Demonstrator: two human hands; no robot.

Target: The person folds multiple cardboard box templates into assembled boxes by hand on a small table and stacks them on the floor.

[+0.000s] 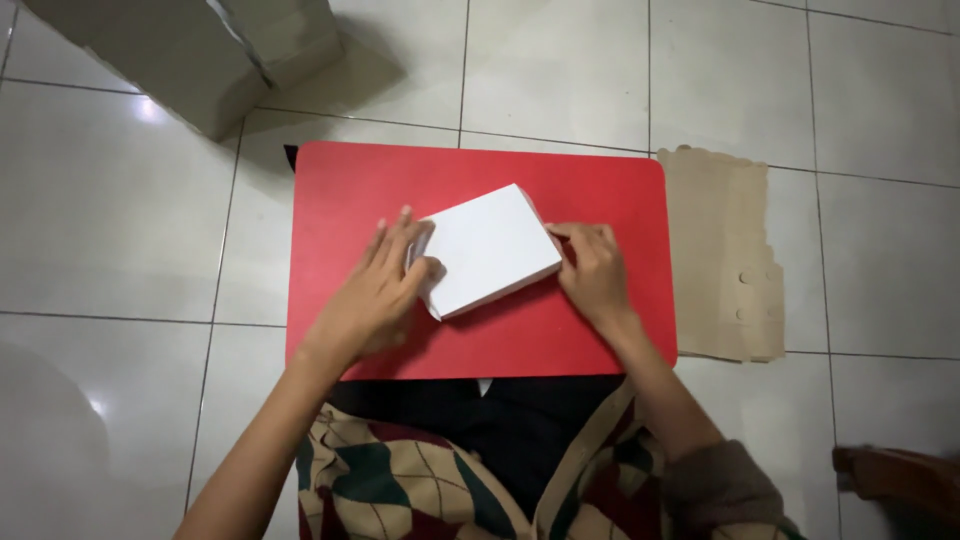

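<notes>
A flat white box [490,248] lies tilted in the middle of a small red table [370,185]. My left hand [375,295] rests against the box's left end, fingers spread over its corner and thumb at its lower left edge. On the other side, my right hand [592,272] pinches the box's right corner with its fingertips. Both hands hold the box down on the red top.
A large cardboard box [200,55] stands on the white tiled floor at the upper left. A torn flat piece of brown cardboard [720,255] lies just right of the table. A brown object [900,480] shows at the lower right edge.
</notes>
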